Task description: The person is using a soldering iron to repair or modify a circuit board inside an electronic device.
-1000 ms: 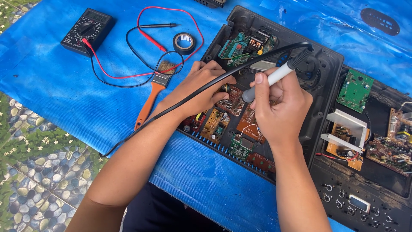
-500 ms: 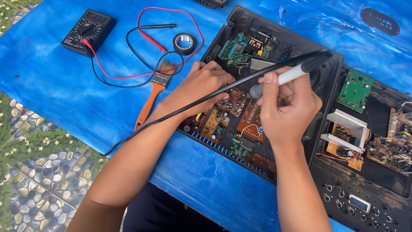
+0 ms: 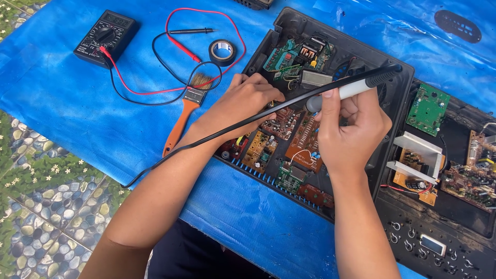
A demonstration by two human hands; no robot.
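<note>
A black multimeter (image 3: 105,39) lies at the far left of the blue-covered counter (image 3: 62,103), its red and black leads (image 3: 170,67) looping toward a roll of black tape (image 3: 222,52). An orange-handled paintbrush (image 3: 183,116) lies just beside them. A green circuit board (image 3: 428,109) sits apart at the right.

The iron's (image 3: 345,91) tip is hidden behind the right hand (image 3: 351,129). Left hand (image 3: 243,101) covers part of the brown boards (image 3: 289,139), so what its fingers touch can't be seen. Black panel (image 3: 439,237) is cut off at the bottom-right edge. Board parts too small to tell.
</note>
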